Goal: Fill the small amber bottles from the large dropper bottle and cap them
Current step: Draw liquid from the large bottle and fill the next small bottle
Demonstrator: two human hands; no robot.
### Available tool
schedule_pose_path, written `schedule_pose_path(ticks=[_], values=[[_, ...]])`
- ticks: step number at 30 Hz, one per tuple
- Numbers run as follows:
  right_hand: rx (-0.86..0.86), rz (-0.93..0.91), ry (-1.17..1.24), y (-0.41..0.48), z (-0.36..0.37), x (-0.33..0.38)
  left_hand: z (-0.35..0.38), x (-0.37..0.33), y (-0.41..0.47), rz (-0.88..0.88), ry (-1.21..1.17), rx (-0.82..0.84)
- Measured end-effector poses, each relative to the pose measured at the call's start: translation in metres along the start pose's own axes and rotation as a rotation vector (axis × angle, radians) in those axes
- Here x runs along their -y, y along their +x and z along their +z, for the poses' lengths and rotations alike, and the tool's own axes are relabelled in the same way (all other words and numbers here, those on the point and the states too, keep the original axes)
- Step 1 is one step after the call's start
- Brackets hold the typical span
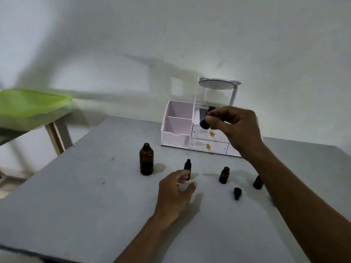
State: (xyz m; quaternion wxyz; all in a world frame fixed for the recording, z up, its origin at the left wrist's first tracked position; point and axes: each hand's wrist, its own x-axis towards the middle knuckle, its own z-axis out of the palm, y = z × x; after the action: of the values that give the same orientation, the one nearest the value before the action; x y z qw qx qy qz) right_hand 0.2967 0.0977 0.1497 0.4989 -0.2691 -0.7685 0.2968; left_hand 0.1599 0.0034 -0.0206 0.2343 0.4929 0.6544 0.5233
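The large amber bottle (146,160) stands uncapped on the grey table (76,186), left of centre. My right hand (237,126) is raised above the table and grips a black dropper cap (206,118). My left hand (176,192) hovers low with fingers apart, its fingertips touching or almost touching a small amber bottle with a black dropper cap (187,168). A second small amber bottle (224,175) stands uncapped to the right. A third small bottle (258,182) is partly hidden behind my right forearm. A loose black cap (237,193) lies in front of them.
A white and pink desk organiser (180,126) with two gold-knobbed drawers and a round mirror (216,84) stands at the table's back edge against the wall. A green-topped stool or table (32,109) sits off to the left.
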Motion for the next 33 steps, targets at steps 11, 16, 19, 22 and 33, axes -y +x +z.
schedule_pose_path(ticks=[11, 16, 19, 22, 33], values=[[0.046, 0.025, 0.031, 0.020, 0.092, 0.007, -0.099, 0.040, 0.008, -0.091, 0.011, -0.318], [0.056, 0.043, 0.020, 0.028, 0.105, 0.003, -0.105, 0.045, 0.026, -0.081, -0.013, -0.360], [0.074, 0.037, 0.006, 0.031, 0.109, 0.001, -0.103, 0.047, 0.034, -0.087, 0.006, -0.335], [0.102, 0.034, -0.029, 0.034, 0.113, -0.002, -0.100, 0.048, 0.040, -0.079, 0.031, -0.321], [0.308, 0.035, -0.123, 0.033, 0.142, -0.015, -0.100, 0.044, 0.045, -0.045, 0.031, -0.314]])
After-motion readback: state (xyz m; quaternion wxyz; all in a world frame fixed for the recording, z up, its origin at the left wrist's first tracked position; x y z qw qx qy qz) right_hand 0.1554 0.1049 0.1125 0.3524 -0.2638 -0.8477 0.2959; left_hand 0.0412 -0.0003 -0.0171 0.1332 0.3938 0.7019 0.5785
